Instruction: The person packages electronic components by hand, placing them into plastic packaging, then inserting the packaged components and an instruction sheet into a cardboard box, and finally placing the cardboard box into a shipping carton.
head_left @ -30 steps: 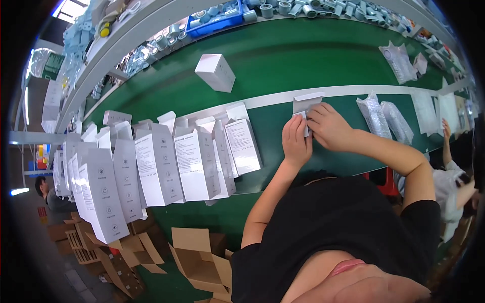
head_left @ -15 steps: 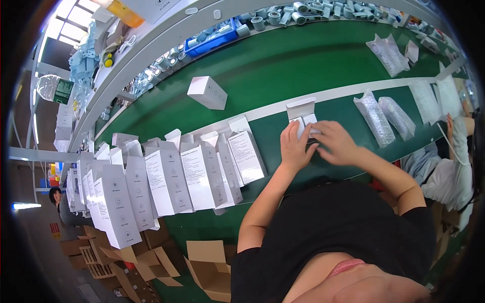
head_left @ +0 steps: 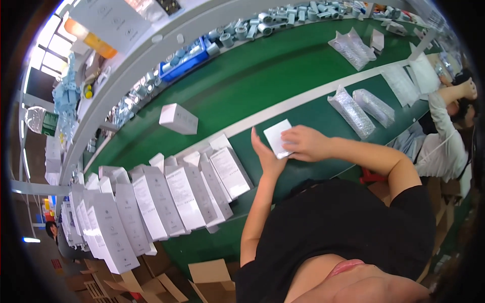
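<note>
The left hand (head_left: 266,154) and right hand (head_left: 303,143) both hold a white box (head_left: 277,137) on the green table (head_left: 313,113), w/ boxes row (head_left: 192,189) just beside.

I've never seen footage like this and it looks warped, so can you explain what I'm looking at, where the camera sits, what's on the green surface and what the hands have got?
There is no machine here: a person works with two bare hands. The one picture comes from a wide fisheye camera on that person's head, looking down, so straight edges bend.

The left hand and right hand together hold a small white box over the green bench.

To the person's left lies a long overlapping row of white cartons. One white box sits alone farther back on the green belt. Clear bubble-wrap bags lie to the right. Behind, a shelf holds grey parts and a blue bin. Another person sits at the right edge, and brown cardboard boxes are below.
</note>
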The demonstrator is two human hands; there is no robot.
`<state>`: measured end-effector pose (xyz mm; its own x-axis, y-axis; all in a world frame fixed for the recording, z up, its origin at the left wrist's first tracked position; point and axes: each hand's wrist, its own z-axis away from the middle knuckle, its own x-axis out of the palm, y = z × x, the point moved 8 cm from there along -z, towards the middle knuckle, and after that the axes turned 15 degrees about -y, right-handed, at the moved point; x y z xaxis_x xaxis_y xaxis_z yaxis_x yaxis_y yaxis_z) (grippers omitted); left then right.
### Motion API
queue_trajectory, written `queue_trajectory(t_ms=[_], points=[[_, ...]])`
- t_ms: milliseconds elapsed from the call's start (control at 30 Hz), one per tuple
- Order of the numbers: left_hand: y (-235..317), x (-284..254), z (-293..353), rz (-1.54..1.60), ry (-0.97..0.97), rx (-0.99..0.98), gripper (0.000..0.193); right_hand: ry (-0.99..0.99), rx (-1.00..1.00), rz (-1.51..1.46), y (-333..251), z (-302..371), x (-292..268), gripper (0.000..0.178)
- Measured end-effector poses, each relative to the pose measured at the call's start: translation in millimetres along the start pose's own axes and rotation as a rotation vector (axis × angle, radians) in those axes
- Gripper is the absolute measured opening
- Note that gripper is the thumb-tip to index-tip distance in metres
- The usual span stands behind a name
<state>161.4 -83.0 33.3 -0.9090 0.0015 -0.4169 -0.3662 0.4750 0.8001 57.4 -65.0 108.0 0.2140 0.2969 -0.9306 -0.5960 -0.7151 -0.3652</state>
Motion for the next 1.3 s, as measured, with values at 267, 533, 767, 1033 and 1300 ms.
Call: queue_trajectory(t_ms=[267, 533, 767, 1033, 1300], points=[[-19.6, 11.5, -13.8, 0.154, -0.34, -0.025, 0.091, -0.088, -0.111, 0.43, 2.1, -26.4, 15.1, 0.053], [-27.5, 16.1, -7.2, 0.213, -0.391, -0.153, 0.092, -0.308, -0.094, 0.239, 5.7, -31.3, 15.1, 0.056], [-21.0, 10.3, -9.6, 0.079, -0.434, -0.166, 0.092, -0.114, -0.104, 0.357, -1.1, -31.4, 19.5, 0.058], [-3.5, -57.0, 20.7, -0.324, -0.311, -0.203, 0.063, 0.153, 0.165, 0.541, 103.1, -76.8, -54.6, 0.066], [133.0, -8.6, -41.1, 0.287, -0.58, 0.22, 0.034, 0.188, 0.472, 0.553, 224.6, -116.4, -70.8, 0.065]])
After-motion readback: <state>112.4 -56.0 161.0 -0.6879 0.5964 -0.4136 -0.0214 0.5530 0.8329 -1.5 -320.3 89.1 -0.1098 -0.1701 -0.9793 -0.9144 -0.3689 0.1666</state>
